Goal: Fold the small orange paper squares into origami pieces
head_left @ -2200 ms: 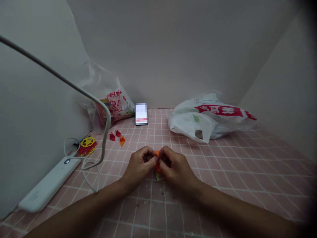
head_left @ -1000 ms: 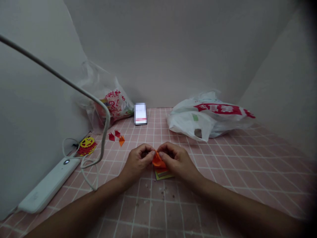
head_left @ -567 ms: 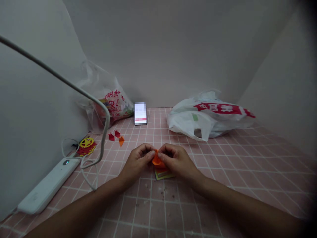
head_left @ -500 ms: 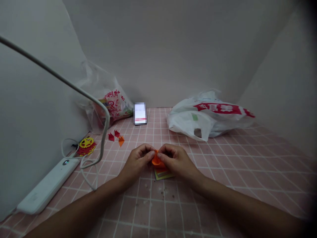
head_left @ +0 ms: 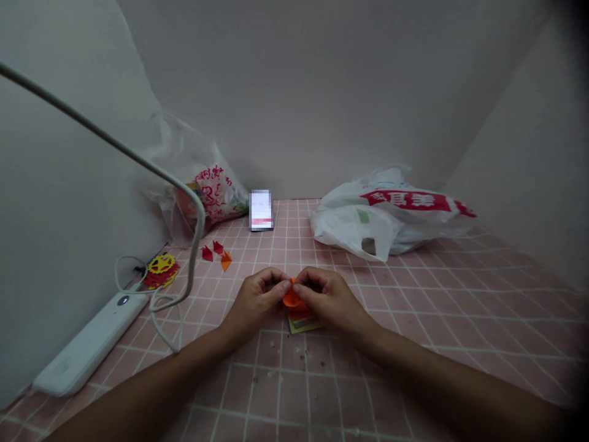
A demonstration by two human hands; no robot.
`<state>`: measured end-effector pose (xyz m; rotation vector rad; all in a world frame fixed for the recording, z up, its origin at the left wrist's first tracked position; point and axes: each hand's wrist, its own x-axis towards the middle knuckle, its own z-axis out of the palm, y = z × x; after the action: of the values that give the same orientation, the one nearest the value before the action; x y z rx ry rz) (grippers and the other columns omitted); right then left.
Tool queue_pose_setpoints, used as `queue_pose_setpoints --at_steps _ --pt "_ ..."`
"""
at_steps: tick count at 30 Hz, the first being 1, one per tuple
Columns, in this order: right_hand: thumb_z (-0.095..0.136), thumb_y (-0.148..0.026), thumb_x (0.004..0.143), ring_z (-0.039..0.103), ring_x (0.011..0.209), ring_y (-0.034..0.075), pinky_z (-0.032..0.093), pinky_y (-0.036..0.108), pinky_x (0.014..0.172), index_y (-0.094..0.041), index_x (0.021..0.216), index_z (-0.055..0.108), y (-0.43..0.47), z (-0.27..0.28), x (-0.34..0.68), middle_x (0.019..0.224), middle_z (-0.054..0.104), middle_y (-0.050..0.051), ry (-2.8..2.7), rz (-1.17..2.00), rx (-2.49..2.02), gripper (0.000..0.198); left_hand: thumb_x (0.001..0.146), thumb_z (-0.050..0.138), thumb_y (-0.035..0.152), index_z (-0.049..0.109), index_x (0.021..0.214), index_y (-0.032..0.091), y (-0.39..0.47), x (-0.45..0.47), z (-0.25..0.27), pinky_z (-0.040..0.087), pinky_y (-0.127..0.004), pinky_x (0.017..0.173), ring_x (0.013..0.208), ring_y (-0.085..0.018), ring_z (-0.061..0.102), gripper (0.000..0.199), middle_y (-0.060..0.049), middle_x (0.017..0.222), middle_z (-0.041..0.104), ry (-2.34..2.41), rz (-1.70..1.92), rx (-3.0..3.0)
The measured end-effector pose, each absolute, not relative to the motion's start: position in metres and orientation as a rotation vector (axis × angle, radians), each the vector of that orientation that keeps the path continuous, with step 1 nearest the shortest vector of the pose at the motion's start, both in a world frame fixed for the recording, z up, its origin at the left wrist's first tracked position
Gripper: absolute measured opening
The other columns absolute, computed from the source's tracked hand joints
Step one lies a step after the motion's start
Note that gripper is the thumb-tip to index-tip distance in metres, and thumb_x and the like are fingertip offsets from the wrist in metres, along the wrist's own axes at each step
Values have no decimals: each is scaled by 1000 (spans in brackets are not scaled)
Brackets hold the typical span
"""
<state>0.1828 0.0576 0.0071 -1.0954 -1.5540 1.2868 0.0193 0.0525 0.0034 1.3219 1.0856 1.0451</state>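
Between my two hands is a partly folded piece of orange paper (head_left: 291,300). My left hand (head_left: 260,297) pinches its left side between thumb and fingers. On the other side, my right hand (head_left: 324,298) pinches it with the thumb tip close to the left thumb. My fingers cover much of the paper's upper part. Under it, on the pink checked table surface, lies a small stack of coloured paper sheets (head_left: 307,326), yellow on its lower edge and partly hidden by the right hand.
Small folded red papers (head_left: 207,253) and a folded orange paper (head_left: 226,261) lie ahead left. Yellow and red cut-out shapes (head_left: 161,270), a white power strip (head_left: 87,344) and a cable (head_left: 196,245) are leftward. Plastic bags (head_left: 354,227) flank a lit phone (head_left: 261,210) behind.
The hands stay almost in place, and the thumb tips have drawn slightly closer together on the orange paper. The whole view has shifted very little.
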Motion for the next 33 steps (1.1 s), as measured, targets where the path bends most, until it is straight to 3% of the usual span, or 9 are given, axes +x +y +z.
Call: queue_pose_setpoints --at_steps 7,33 --pt "59 -32 82 40 44 9 31 20 42 -19 67 54 59 3 184 50 48 -6 -1469 1463 -996 20 77 68 38 62 78 15 52 21 6 43 -23 52 54 -10 52 24 3 65 57 1076 1045 1277" --pt "58 -27 80 42 50 9 32 20 44 -18 64 57 63 6 187 56 50 -3 -1609 1371 -994 19 77 69 37 62 78 15 53 18 4 41 -22 52 53 -10 51 23 3 64 57 1074 1005 1305"
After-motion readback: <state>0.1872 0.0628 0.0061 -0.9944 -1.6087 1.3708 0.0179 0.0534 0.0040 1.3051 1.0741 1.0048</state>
